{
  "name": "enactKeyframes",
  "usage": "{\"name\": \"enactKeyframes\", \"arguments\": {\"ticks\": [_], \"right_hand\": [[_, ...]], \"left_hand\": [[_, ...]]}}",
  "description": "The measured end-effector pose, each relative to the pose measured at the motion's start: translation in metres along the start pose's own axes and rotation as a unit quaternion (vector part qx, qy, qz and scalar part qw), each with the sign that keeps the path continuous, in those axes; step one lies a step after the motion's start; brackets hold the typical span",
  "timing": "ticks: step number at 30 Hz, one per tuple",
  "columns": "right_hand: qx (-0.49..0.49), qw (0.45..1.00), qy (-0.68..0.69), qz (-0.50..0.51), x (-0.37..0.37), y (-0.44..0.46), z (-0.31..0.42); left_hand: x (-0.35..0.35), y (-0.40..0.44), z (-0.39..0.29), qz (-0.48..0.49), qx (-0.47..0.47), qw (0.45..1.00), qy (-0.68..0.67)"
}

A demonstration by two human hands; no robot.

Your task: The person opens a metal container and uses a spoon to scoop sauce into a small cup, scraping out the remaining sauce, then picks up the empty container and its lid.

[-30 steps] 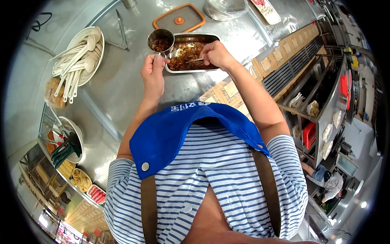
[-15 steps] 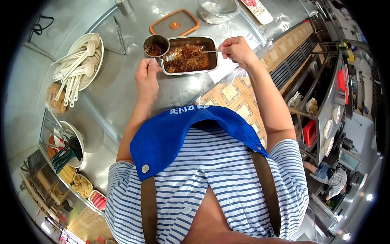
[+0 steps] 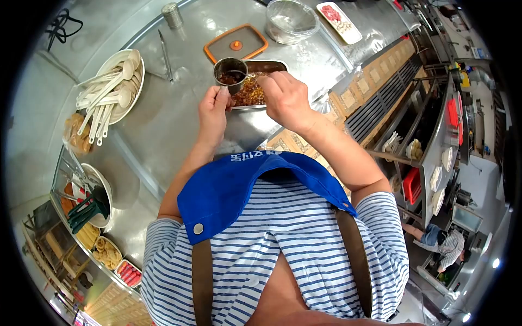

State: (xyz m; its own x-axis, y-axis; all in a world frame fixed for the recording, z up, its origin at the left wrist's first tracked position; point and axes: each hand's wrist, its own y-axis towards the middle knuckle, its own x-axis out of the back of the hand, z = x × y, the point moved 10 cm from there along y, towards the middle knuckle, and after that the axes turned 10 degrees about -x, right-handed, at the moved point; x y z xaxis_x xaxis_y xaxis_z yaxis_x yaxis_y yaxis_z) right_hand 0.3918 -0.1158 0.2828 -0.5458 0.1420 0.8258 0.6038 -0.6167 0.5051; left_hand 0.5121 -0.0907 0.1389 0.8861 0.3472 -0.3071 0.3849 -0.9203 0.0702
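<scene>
Metal cup point(image 3: 230, 73), one: part-filled with dark, flaky, oily mix; above the tray's left end. My left hand point(image 3: 213, 111) is closed at its near side; any handle is hidden.
Slim utensil point(image 3: 240, 72), one: tip in cup, pinched in my right hand point(image 3: 288, 100).
Metal tray point(image 3: 270, 66), one: same-looking mix, near the table's point(image 3: 174, 114) right edge.
Handling, as judged: cup stiff, light, slippery if oiled, best gripped low on its dry outside; mix soft, drippy; utensil held by its dry end.
</scene>
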Motion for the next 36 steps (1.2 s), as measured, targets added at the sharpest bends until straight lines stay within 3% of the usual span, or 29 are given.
{"name": "enactKeyframes", "arguments": {"ticks": [3, 5, 8, 13, 19, 23, 26, 28, 35, 36], "right_hand": [[0.0, 0.988, 0.078, -0.13, 0.035, 0.003, -0.01], [-0.071, 0.988, 0.059, -0.126, 0.041, 0.002, -0.033], [-0.141, 0.985, 0.056, -0.076, 0.019, -0.01, -0.073], [-0.238, 0.952, -0.136, 0.137, -0.058, -0.041, -0.123], [-0.212, 0.966, -0.011, 0.149, -0.085, -0.047, -0.095], [-0.159, 0.967, -0.125, 0.158, -0.055, -0.028, -0.084], [-0.203, 0.933, -0.156, 0.253, -0.053, -0.03, -0.093], [-0.282, 0.878, -0.103, 0.373, -0.069, -0.045, -0.1], [-0.372, 0.882, 0.067, 0.279, -0.128, -0.053, -0.114], [-0.327, 0.908, 0.082, 0.247, -0.133, -0.046, -0.107]], "left_hand": [[0.014, -0.002, 0.002, -0.02, -0.016, 0.999, -0.042], [0.021, -0.002, 0.004, -0.021, -0.02, 0.998, -0.053], [0.027, -0.003, 0.005, -0.03, -0.034, 0.997, -0.065], [0.031, -0.004, 0.009, -0.044, -0.048, 0.997, -0.044], [0.032, -0.005, 0.008, -0.048, -0.063, 0.996, -0.031], [0.031, -0.005, 0.005, -0.034, -0.06, 0.997, -0.021], [0.032, -0.005, 0.006, -0.039, -0.064, 0.997, -0.022], [0.031, -0.005, 0.006, -0.044, -0.066, 0.997, -0.026], [0.029, -0.004, 0.005, -0.043, -0.058, 0.997, -0.041], [0.029, -0.003, 0.006, -0.038, -0.059, 0.996, -0.05]]}}
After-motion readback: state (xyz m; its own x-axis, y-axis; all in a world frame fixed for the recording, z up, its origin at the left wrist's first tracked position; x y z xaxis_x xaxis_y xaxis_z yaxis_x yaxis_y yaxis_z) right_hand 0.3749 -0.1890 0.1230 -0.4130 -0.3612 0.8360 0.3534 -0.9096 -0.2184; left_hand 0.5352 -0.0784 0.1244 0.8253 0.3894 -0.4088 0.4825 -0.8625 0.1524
